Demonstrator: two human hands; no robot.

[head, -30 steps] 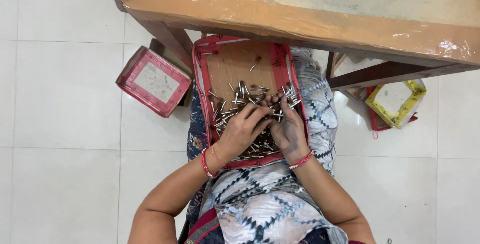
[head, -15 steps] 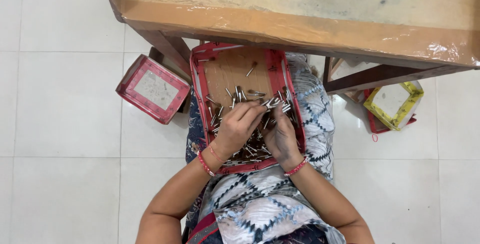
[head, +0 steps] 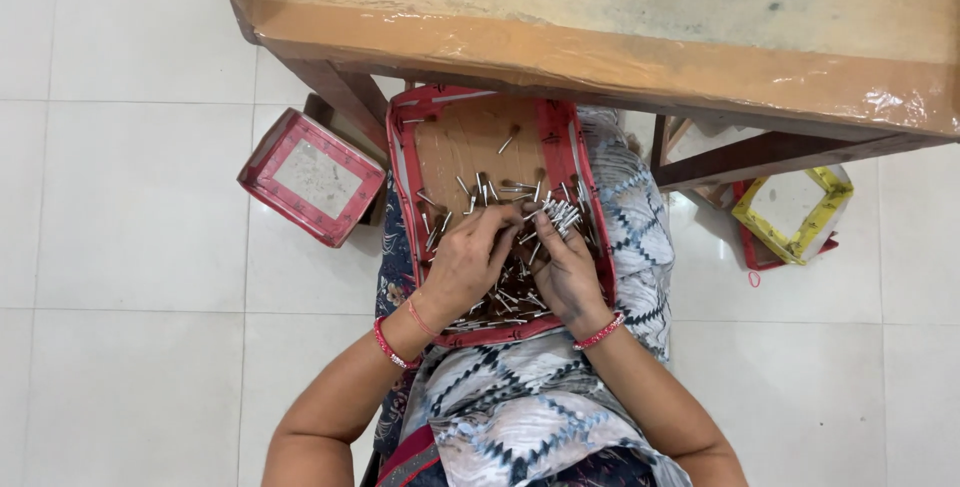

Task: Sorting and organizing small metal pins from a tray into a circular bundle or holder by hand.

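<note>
Head view: a red-rimmed tray point(head: 404, 172) rests on the person's lap, just below the edge of a wooden table point(head: 640, 57), and it holds a loose heap of small metal pins point(head: 500, 292), thin silvery pieces with darker ends, thickest in the near half of the tray and scattered singly toward the far half. The left hand point(head: 468, 265) lies palm-down on the heap, its fingers curled together toward the middle of the tray; whether they pinch any pins I cannot tell. The right hand point(head: 563, 269) sits just beside it, fingers closed around a small bundle point(head: 560, 215) of the pins that sticks out past the fingertips toward the tray's right rim. These pins look light, stiff and smooth, so they would likely slip and roll when loose; gathering several side by side and gripping them across the middle of their length, as the right hand does, seems the surest hold, and single ones would need a fingertip pinch. On the floor, a red box point(head: 313, 177) lies left of the tray and a yellow box point(head: 793, 212) lies well apart on the right, under the table's edge.
</note>
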